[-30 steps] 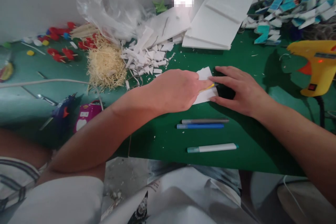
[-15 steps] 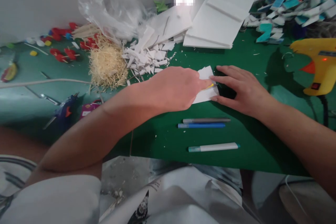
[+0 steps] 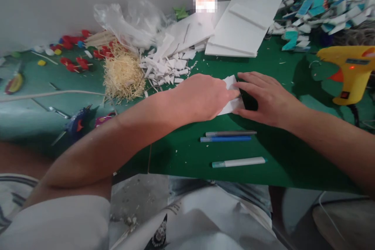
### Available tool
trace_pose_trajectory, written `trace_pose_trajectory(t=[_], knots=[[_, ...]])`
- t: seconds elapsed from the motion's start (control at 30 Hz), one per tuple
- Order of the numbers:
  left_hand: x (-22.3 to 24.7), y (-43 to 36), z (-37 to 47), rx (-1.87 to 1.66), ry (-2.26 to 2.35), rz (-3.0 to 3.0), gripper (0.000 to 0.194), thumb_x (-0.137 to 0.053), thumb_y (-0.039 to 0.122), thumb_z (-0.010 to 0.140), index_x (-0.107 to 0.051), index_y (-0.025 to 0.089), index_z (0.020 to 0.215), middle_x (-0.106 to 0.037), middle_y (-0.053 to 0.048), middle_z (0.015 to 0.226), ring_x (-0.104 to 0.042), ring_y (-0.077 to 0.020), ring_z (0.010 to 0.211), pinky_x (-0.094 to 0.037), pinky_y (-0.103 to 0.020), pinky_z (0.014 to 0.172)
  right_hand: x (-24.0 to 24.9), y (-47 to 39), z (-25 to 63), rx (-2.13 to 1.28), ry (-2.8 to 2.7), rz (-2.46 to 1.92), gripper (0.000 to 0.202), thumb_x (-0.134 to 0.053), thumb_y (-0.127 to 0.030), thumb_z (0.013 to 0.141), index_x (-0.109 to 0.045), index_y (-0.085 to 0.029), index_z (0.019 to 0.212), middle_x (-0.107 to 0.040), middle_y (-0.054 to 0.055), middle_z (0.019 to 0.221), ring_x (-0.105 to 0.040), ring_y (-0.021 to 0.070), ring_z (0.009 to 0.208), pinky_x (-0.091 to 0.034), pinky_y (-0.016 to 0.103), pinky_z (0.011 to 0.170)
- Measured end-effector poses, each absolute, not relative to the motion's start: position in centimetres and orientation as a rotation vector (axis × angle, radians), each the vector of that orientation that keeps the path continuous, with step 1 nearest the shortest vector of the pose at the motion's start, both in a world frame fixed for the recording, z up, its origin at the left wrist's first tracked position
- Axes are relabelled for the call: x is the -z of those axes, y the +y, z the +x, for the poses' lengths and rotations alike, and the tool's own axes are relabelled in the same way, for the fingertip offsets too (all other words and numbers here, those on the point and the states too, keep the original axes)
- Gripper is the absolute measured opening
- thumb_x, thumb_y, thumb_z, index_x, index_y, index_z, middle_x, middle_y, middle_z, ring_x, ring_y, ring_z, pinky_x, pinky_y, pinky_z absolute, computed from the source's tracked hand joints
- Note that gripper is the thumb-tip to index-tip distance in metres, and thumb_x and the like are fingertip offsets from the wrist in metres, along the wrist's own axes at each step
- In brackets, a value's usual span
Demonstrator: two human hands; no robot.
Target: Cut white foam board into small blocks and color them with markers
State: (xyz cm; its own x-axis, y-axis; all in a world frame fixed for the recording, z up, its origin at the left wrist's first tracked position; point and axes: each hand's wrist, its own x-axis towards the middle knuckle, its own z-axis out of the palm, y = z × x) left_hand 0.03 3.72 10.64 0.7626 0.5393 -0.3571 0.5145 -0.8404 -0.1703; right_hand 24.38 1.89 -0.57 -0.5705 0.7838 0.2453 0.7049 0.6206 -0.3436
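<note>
Green table point(image 3: 178, 162) — my right hand point(image 3: 271, 101) was spread, couldn't tell my left hand's point(image 3: 202, 97) grip; lopsided pressure could've skidded that white card point(image 3: 233, 105).

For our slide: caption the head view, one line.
Left hand and right hand at a white piece, three pens nearby on green table.

This looks like a craft workshop, judging by the green worktable point(image 3: 181, 160) spread with a yellow hot-glue gun point(image 3: 356, 78), white foam boards point(image 3: 238, 33), a heap of white offcuts point(image 3: 171, 66), straw-coloured shreds point(image 3: 124, 76) and slim pens point(image 3: 231, 139).
</note>
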Motion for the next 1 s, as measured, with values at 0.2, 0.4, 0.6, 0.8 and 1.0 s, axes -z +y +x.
trace_pose_trajectory(t=[0.2, 0.4, 0.6, 0.8, 1.0], knots=[[-10.4, 3.9, 0.0, -0.645, -0.815, -2.933, 0.047, -0.058, 0.02, 0.104, -0.063, 0.026, 0.15, -0.081, -0.009, 0.108, -0.078, -0.029, 0.09, -0.046, -0.034, 0.067, 0.8, 3.4, 23.7, -0.427, -2.514, -1.112, 0.08, -0.074, -0.053, 0.092, -0.049, -0.036, 0.166, -0.051, 0.008, 0.171, -0.05, 0.0376, 0.158, -0.042, 0.068, 0.128], [-10.4, 4.0, 0.4, -0.71, -0.887, -2.924, 0.052, -0.057, 0.018, 0.103, -0.062, 0.028, 0.154, -0.082, -0.01, 0.104, -0.078, -0.0294, 0.092, -0.049, -0.033, 0.069, 2.0, 3.8, 23.7, -0.512, -2.496, -1.066, 0.075, -0.076, -0.055, 0.092, -0.055, -0.038, 0.162, -0.051, 0.005, 0.171, -0.047, 0.0364, 0.16, -0.042, 0.068, 0.128], [-10.2, 4.3, 0.0, -0.677, -0.848, -2.957, 0.045, -0.056, 0.019, 0.103, -0.067, 0.026, 0.146, -0.081, -0.009, 0.102, -0.078, -0.0274, 0.09, -0.048, -0.032, 0.069, 2.1, 4.0, 23.9, -0.558, -2.443, -1.055, 0.07, -0.078, -0.052, 0.092, -0.059, -0.04, 0.158, -0.053, 0.003, 0.169, -0.048, 0.0351, 0.159, -0.041, 0.069, 0.129], [-10.4, 4.0, -0.7, -0.701, -0.909, -2.973, 0.058, -0.051, 0.017, 0.105, -0.053, 0.031, 0.161, -0.082, -0.009, 0.112, -0.077, -0.0248, 0.086, -0.044, -0.029, 0.063, 2.1, 4.0, 24.0, -0.573, -2.445, -1.069, 0.072, -0.079, -0.048, 0.091, -0.057, -0.042, 0.159, -0.054, 0.002, 0.169, -0.048, 0.0371, 0.159, -0.042, 0.072, 0.128], [-10.6, 3.7, -1.2, -0.721, -1.016, -2.976, 0.059, -0.05, 0.022, 0.107, -0.05, 0.038, 0.164, -0.082, -0.008, 0.113, -0.076, -0.0243, 0.081, -0.048, -0.03, 0.067, 2.1, 4.0, 24.0, -0.553, -2.443, -1.051, 0.072, -0.079, -0.05, 0.091, -0.058, -0.04, 0.159, -0.054, 0.002, 0.168, -0.048, 0.0364, 0.159, -0.041, 0.07, 0.129]])
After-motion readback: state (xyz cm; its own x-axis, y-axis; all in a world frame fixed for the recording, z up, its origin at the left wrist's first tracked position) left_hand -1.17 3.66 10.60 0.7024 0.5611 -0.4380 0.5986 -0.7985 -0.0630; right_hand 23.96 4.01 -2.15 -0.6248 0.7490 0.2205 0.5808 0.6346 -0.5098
